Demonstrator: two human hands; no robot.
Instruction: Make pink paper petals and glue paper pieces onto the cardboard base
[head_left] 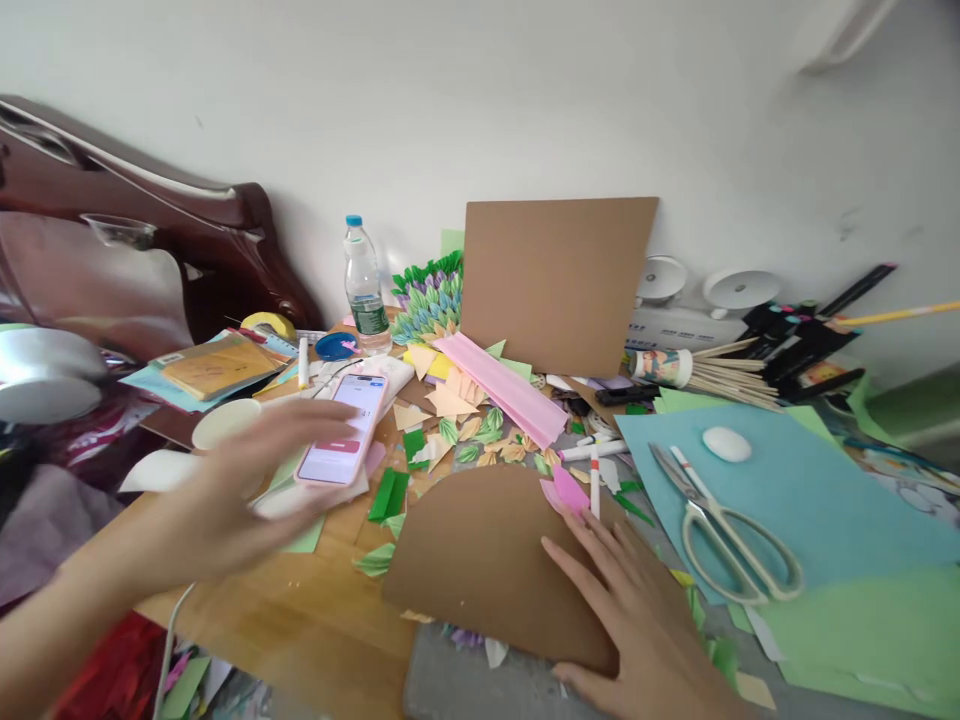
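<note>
My left hand point(217, 500), a little blurred by motion, reaches over the near edge of a lit phone point(346, 425) in a pink case. Its fingers are stretched, thumb apart, with nothing in them; I cannot tell whether it touches the phone. My right hand point(630, 600) lies spread on the right side of a brown cardboard piece point(480, 560) with a curved top edge. Near its fingertips are folded pink paper pieces point(568, 490) and a white marker point(595, 480) with a red band. The cardboard rests partly on a grey board point(465, 690).
Scissors point(720, 540) and a white oval object point(726, 444) lie on blue paper point(645, 450) at right. Behind stand a cardboard sheet point(555, 285) and a water bottle point(367, 290). A pink paper strip point(502, 385) and several leaf-shaped paper scraps point(491, 425) fill the middle.
</note>
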